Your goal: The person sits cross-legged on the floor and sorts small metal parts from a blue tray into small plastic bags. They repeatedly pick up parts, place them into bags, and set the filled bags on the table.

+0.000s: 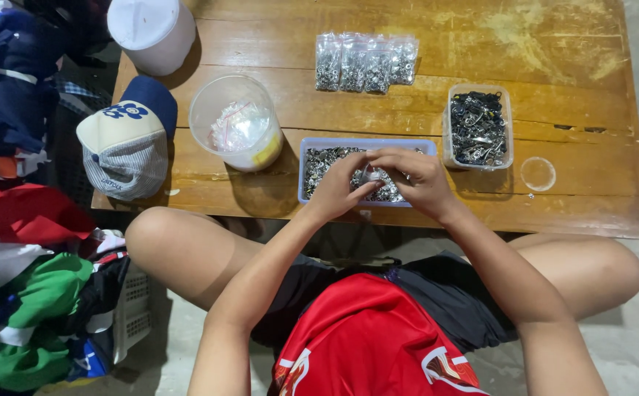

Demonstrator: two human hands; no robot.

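**Both hands pinching a small bag over the tray of silver parts**

Red shirt and bare knees fill the near view, below the table's (569,213) front edge. Just past that edge, the left hand (339,187) and right hand (420,178) meet over a blue tray (306,158) of small silver metal parts; their fingertips pinch a small clear bag (371,176) between them. This looks like the filling or sealing step; next the bag's mouth needs pressing closed. Four filled bags (366,62) lie in a row toward the far edge. A clear tub of dark parts (478,126) sits right of the tray, a round tub of empty bags (236,121) left, and a cap (127,139) at the left edge.
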